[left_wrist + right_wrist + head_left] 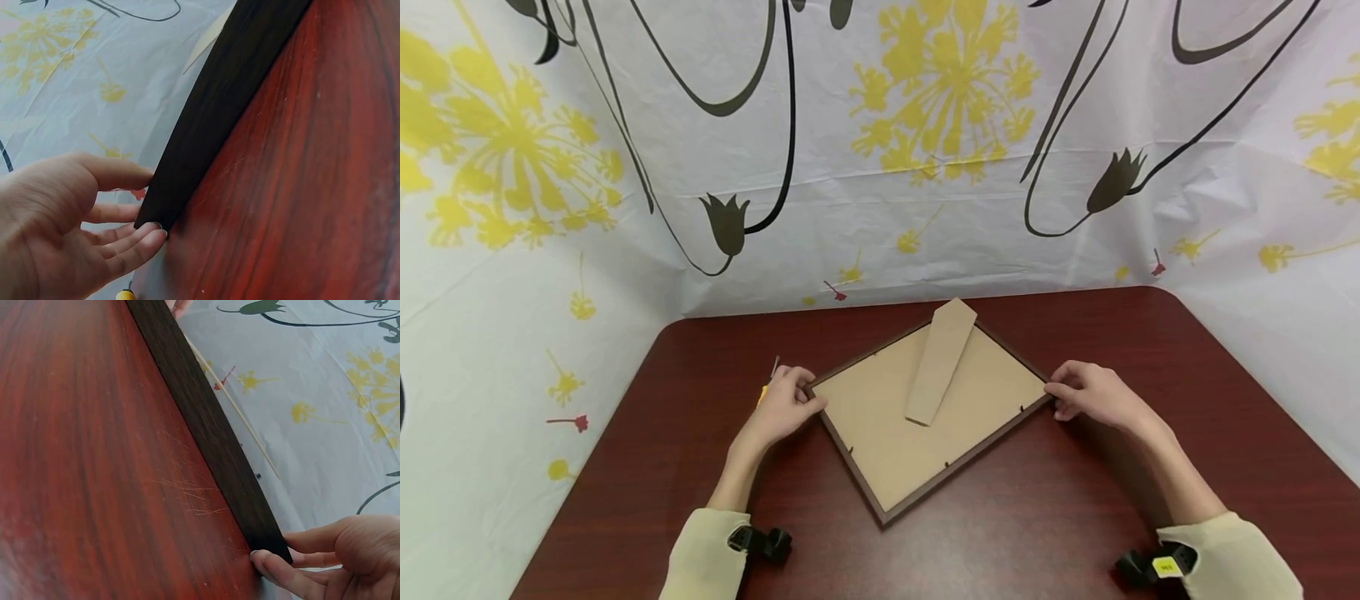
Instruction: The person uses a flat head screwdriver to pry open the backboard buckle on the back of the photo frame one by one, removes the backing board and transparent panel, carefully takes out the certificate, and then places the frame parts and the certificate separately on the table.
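Observation:
A picture frame lies back side up and turned cornerwise on the table, its dark brown edge around a tan backing board. Its cardboard easel stand reaches past the far corner. My left hand pinches the left corner between thumb and fingers. At the opposite corner, my right hand grips the frame the same way. Both wrist views show the dark side of the frame close up, with fingertips under its corner. Small dark tabs stick up along the inner edge.
Just beyond the left hand lies a thin tool with a yellow handle, partly hidden by that hand. The reddish-brown table has rounded far corners. A white patterned sheet hangs behind it and at both sides.

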`<state>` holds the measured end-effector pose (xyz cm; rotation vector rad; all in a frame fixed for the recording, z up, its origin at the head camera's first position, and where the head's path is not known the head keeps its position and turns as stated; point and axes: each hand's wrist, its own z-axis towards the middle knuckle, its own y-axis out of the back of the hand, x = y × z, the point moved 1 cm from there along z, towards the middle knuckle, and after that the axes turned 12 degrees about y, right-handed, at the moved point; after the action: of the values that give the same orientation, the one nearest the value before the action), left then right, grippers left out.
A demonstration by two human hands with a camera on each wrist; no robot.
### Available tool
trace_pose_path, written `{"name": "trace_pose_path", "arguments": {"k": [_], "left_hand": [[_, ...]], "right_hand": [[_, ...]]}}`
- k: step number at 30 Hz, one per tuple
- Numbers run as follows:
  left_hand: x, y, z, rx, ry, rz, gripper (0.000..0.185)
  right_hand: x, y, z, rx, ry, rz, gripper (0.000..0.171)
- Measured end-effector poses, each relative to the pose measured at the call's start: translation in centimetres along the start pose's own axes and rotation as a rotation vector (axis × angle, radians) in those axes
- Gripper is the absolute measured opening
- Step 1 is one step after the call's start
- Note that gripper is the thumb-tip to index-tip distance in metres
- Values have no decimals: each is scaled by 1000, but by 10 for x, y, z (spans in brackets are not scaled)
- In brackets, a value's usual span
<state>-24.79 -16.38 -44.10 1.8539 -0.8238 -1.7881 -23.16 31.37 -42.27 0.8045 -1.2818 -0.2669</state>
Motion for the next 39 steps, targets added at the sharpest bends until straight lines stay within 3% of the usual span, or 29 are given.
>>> {"name": "trace_pose_path", "arguments": {"k": [7,14,20,27,31,35,39], "left_hand": [[4,8,0,73,-13,-7,26],[5,22,-5,270,-23,1,25],[4,20,-5,249,-47,17,25],[1,7,-1,162,-120,31,24],[1,4,-1,133,-137,44,22],[0,4,-2,131,-144,42,22],[-2,7,-3,178,-139,30,21]], "right_hand": [[-3,-4,1,-135,-11,-97,31],[-3,-6,3,-242,7,-181,38],[8,-12,4,-173,-30,-146,41],[20,-22,6,7,-53,107,34],[25,-30,7,104,-55,141,35],[27,-35,7,120,-67,139,35],[29,-37,7,89,-66,142,33]]}}
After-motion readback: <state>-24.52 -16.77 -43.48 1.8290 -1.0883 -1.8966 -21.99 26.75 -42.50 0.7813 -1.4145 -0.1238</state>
